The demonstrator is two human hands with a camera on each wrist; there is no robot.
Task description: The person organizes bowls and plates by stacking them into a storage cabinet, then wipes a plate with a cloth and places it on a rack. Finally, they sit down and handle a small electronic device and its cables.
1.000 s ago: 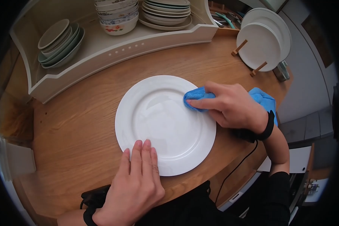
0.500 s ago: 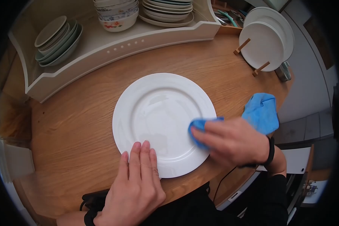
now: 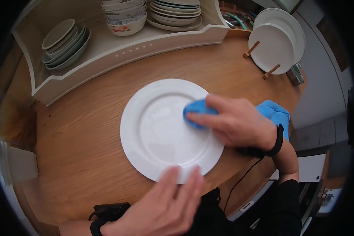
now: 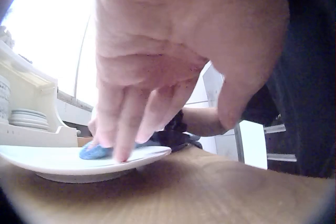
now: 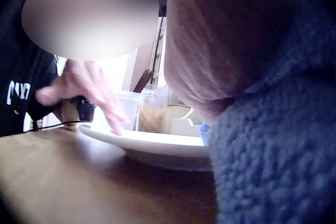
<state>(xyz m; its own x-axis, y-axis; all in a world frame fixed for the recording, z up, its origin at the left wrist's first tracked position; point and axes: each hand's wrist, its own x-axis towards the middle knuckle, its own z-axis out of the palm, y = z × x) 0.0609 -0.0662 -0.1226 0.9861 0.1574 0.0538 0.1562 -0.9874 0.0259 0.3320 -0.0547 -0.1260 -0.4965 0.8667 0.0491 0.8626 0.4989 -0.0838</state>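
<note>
A white round plate (image 3: 157, 129) with a wide rim lies on the wooden table. My right hand (image 3: 240, 122) grips a bunched blue cloth (image 3: 196, 112) and presses it on the upper right part of the plate's inner face. The cloth fills much of the right wrist view, its weave close to the camera. My left hand (image 3: 165, 204), blurred in the head view, has its fingers stretched over the near rim. In the left wrist view its fingertips (image 4: 122, 157) are right at the plate's surface, the thumb held apart.
A second blue cloth (image 3: 273, 114) lies right of the plate, partly behind my right wrist. A cream shelf (image 3: 126, 51) with stacked bowls (image 3: 126, 27) and plates (image 3: 175, 17) stands at the back. Two white plates (image 3: 273, 49) lean in a wooden rack (image 3: 271, 72) at the back right.
The blue cloth went down along the plate's right side, then back up and inward with my right hand. My left hand has shifted right along the near rim.
</note>
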